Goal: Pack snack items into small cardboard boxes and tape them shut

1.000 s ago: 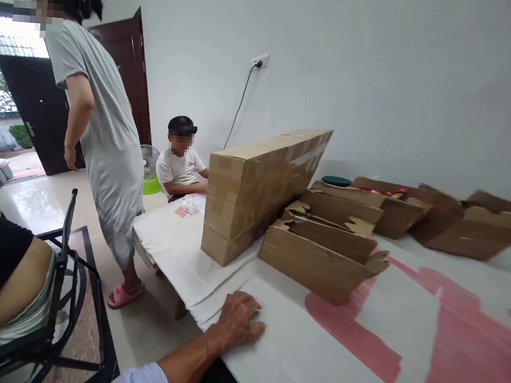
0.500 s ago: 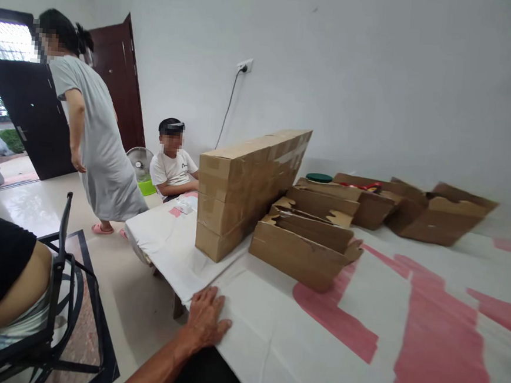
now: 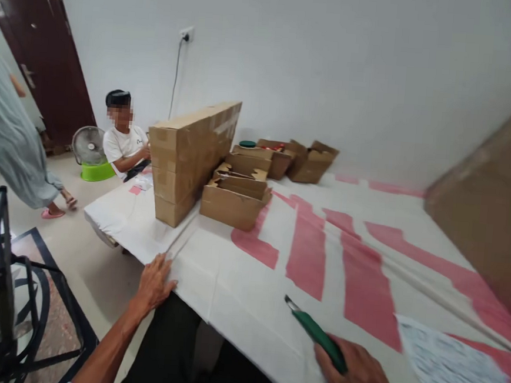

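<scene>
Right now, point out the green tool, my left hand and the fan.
Green tool (image 3: 317, 334): head view, its handle.
Your left hand (image 3: 154, 285): head view, its back.
Fan (image 3: 89, 145): head view, front grille.

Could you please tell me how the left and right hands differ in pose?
The right hand grips a green-handled tool, while the left hand holds nothing visible. The right hand is curled; the left hand rests more open at the cloth-covered table's edge. Both hands are bare.
</scene>
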### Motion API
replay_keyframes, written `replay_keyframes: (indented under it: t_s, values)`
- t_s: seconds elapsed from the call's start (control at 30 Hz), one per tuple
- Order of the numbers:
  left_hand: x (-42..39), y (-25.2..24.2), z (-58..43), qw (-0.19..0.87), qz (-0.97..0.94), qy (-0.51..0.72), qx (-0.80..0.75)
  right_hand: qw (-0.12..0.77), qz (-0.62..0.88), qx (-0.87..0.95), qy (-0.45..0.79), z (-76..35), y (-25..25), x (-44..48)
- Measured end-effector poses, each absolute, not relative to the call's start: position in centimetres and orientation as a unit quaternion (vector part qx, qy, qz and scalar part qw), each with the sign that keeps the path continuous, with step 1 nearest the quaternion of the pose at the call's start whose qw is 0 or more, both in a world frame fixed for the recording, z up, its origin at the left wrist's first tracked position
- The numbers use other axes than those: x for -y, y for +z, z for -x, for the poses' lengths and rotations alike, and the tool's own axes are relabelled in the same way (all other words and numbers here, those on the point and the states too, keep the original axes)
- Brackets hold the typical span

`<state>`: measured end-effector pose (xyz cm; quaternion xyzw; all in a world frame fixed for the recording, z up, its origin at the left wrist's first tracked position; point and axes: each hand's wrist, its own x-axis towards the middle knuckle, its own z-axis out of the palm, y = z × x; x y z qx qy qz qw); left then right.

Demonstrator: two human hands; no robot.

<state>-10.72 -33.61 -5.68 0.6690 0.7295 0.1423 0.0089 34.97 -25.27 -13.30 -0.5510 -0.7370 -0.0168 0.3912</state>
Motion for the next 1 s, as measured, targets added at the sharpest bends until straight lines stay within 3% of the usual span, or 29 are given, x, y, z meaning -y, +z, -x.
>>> replay_keyframes:
  t_s: [0.27,0.5,1.0]
  values:
    - [34.8,-6.8,11.1,-0.087,-0.686,0.090,-0.717,0.376,0.553,0.743,-0.008,-34.6,-13.7,25.1]
    - [32.8,-5.8,13.0,-0.141,-0.695,0.087,-0.699,0.373,0.576,0.728,-0.008,-33.4,-10.4,25.2]
    - [29.6,-5.4,12.6,-0.067,-0.764,0.088,-0.635,0.392,0.631,0.667,-0.054,-39.2,-11.1,30.5]
